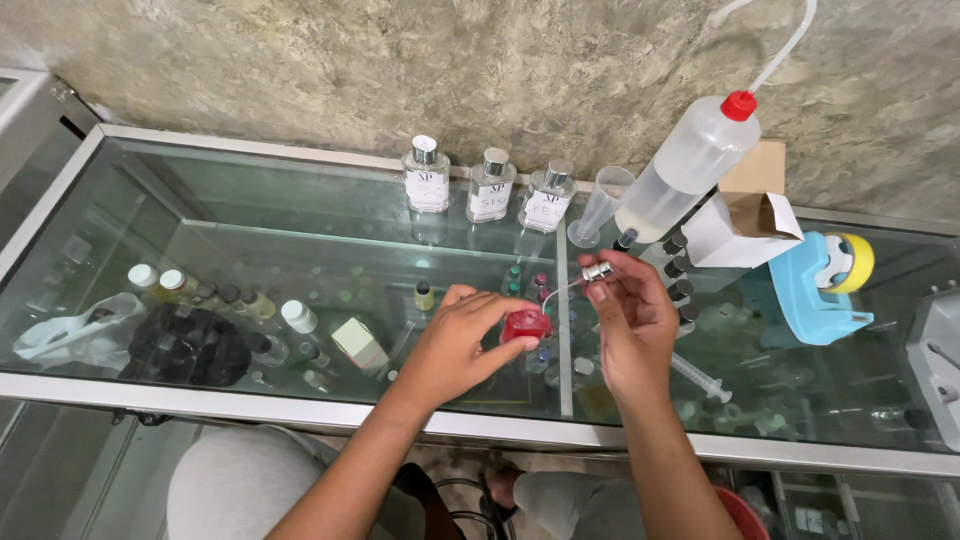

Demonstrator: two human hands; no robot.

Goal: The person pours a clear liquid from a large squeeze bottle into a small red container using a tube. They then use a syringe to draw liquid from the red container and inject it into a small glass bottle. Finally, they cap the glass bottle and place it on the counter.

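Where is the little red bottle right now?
In the head view, the red bottle stands on the glass counter near the middle, held by the left hand, just left of the right hand.

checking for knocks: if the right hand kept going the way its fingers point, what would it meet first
The right hand points up and left with a silver spray cap. Likely first: the clear measuring cup near the wall, or the rightmost perfume bottle; depth is unclear.

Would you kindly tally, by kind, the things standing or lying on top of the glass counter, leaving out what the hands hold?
Clear square perfume bottles with silver caps: 3
Squeeze wash bottle with red cap: 1
Clear measuring cylinder: 1
White cardboard box: 1
Blue tape dispenser: 1
Syringe: 1
Total: 8
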